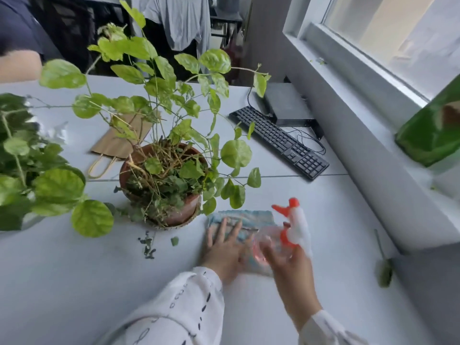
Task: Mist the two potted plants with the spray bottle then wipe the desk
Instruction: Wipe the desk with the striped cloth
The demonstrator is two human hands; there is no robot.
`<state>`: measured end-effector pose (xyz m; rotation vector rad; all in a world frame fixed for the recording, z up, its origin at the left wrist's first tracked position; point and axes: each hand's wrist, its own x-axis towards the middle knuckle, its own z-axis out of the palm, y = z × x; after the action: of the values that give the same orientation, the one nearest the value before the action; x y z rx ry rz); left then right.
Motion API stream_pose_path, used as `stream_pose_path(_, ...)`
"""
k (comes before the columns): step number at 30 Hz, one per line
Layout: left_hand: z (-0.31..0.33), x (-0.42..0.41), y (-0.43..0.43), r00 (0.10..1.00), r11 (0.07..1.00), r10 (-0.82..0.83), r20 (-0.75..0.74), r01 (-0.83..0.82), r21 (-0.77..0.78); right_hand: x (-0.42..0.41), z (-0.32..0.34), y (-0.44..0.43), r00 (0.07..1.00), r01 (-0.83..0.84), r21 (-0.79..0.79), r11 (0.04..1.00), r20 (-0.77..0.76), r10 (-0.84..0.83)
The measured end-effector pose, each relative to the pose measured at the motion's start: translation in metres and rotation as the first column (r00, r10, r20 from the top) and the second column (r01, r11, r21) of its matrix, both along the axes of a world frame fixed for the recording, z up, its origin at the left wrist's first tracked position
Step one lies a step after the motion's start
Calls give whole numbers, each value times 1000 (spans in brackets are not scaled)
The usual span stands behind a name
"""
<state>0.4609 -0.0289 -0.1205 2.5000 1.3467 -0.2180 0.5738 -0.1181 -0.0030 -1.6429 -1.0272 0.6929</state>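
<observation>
A leafy plant in a brown clay pot (184,207) stands mid-desk on a woven saucer. A second plant (29,175) fills the left edge, its pot mostly hidden by leaves. A light blue cloth (251,217) lies flat on the white desk (74,282) right of the clay pot. My left hand (225,250) rests palm down on the cloth, fingers spread. My right hand (291,267) holds a clear spray bottle (293,225) with a white and orange trigger head, its nozzle pointing left. The bottle is blurred.
A black keyboard (278,141) and a black box (286,105) lie at the back right by the window sill. A brown paper bag (119,140) lies behind the pot. Fallen leaves (149,247) dot the desk. Another person's arm (17,66) shows far left.
</observation>
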Motion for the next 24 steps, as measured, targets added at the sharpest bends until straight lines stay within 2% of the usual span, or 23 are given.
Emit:
stream_pose_path(3,7,-5,-34,999,1000,-3,47,3,2,19,-3,46,997,-67,-29,997,31,68)
stream_pose_path(7,5,-33,-92,1000,999,-29,-1,29,-19,22,-20,97,993,-120,-119,986,-22,118)
stream_pose_path(9,-5,-55,-120,999,998,-35,-3,35,50,19,-33,117,990,-138,-152,979,-34,135)
stream_pose_path(11,-11,-77,-139,1000,994,2,-13,0,106,13,-41,132,990,-141,-165,976,-29,138)
stream_pose_path(13,-13,-89,-150,996,985,91,8,-91,149,5,-41,142,986,-155,-154,976,-79,144)
stream_pose_path(15,-14,-95,-154,993,980,117,0,-115,162,1,-38,150,982,-164,-121,979,-118,150)
stream_pose_path(18,-9,-93,-144,994,995,101,-30,-100,29,-1,-37,153,977,-176,-149,973,-146,154)
stream_pose_path(20,0,-84,-123,989,986,149,-7,-149,-78,-8,-35,140,997,-46,-255,966,-74,28)
stream_pose_path(21,6,-79,-111,986,985,163,18,-162,-60,-13,-35,128,1000,5,-296,955,-11,-9)
stream_pose_path(22,10,-74,-96,987,987,158,22,-157,-25,-19,-38,111,998,14,-292,956,57,3)
stream_pose_path(24,8,-64,-69,990,991,134,35,-133,-21,-31,-54,74,970,-122,-245,962,174,168)
